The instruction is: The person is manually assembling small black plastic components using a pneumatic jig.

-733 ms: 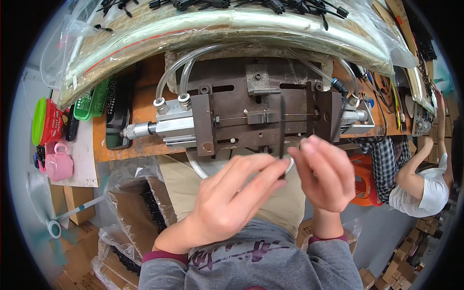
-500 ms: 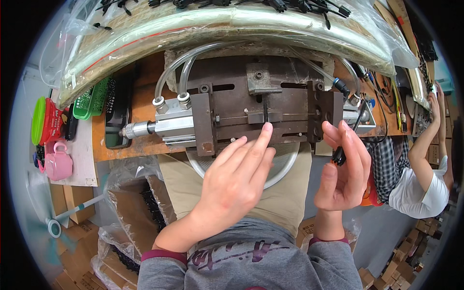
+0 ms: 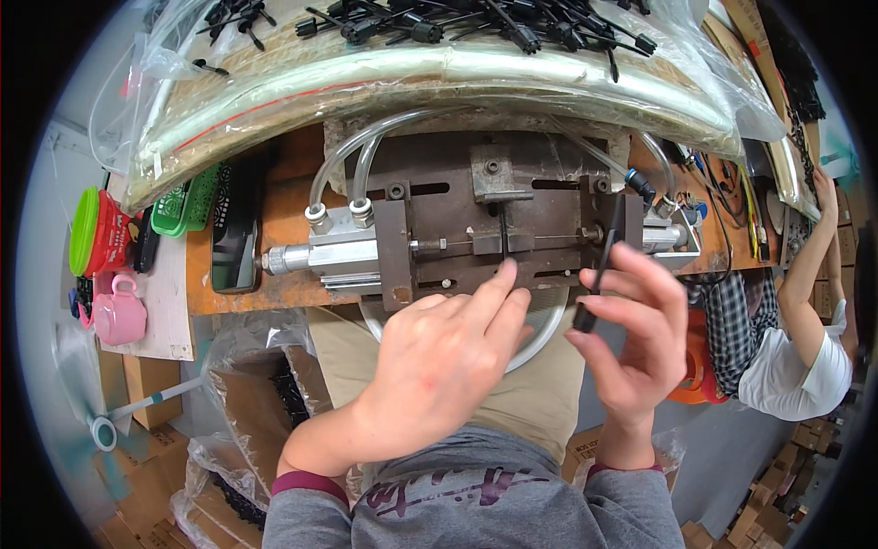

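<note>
My left hand (image 3: 425,352) reaches palm down to the middle of a dark metal fixture (image 3: 462,206). Its fingertips close at the lower end of a thin black stem (image 3: 504,224), which stands in a small slotted block (image 3: 519,242); whatever lies under the fingers is hidden. Right of the fixture, my right hand (image 3: 640,334) pinches a black plastic part (image 3: 586,317) between thumb and fingers. This part has a thick lower end and a thin stem tilted upward, and is slightly blurred. A thin metal pin comes toward the block from each side.
Air cylinders flank the fixture, the left one (image 3: 343,256) carrying clear hoses. Behind, several black stemmed parts (image 3: 425,32) lie on a plastic-covered ledge. A phone (image 3: 238,242), green basket (image 3: 183,206) and pink cup (image 3: 119,316) stand left. A co-worker (image 3: 796,366) is at right.
My right hand has shifted left, turning its black part from a slant to nearly upright. The left cylinder's rod sticks out further toward the block. My left fingertips stay at the stem.
</note>
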Motion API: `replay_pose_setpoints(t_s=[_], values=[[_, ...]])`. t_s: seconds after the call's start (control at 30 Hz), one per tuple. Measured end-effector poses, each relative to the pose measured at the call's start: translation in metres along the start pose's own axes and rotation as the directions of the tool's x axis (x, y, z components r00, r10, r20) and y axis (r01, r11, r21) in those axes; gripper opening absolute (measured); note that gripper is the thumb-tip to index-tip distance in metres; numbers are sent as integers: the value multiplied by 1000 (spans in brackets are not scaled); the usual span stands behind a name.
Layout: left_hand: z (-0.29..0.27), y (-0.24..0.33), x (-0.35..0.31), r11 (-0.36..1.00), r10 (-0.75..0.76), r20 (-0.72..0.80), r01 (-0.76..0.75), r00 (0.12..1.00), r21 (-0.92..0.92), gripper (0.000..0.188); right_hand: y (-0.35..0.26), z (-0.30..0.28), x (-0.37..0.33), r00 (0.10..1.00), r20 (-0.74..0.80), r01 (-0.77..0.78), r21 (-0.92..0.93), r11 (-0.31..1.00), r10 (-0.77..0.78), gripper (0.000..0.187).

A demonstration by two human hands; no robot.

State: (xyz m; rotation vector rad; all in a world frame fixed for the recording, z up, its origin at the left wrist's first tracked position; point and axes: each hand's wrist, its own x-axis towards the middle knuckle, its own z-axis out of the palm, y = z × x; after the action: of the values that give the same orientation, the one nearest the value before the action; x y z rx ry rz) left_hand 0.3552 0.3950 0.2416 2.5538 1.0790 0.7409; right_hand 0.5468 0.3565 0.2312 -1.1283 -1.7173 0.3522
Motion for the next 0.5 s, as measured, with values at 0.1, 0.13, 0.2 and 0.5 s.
replay_pose_setpoints(t_s=[0.1, 0.13, 0.2, 0.5], values=[[-29, 1, 15, 1000, -17, -107, 17, 994, -3, 23, -2, 7, -1, 996, 85, -27, -105, 994, 36, 32], [-37, -3, 24, 999, -30, -162, 32, 986, 11, 21, -4, 10, 0, 991, 127, -23, -144, 989, 41, 30], [-42, -24, 51, 995, 94, -416, -70, 904, 72, 19, 3, 16, -3, 980, 197, 13, -191, 982, 26, 27], [-60, -93, 122, 967, -48, -438, 152, 898, 205, 31, 4, 32, 8, 926, 372, 221, -390, 894, -66, 17]])
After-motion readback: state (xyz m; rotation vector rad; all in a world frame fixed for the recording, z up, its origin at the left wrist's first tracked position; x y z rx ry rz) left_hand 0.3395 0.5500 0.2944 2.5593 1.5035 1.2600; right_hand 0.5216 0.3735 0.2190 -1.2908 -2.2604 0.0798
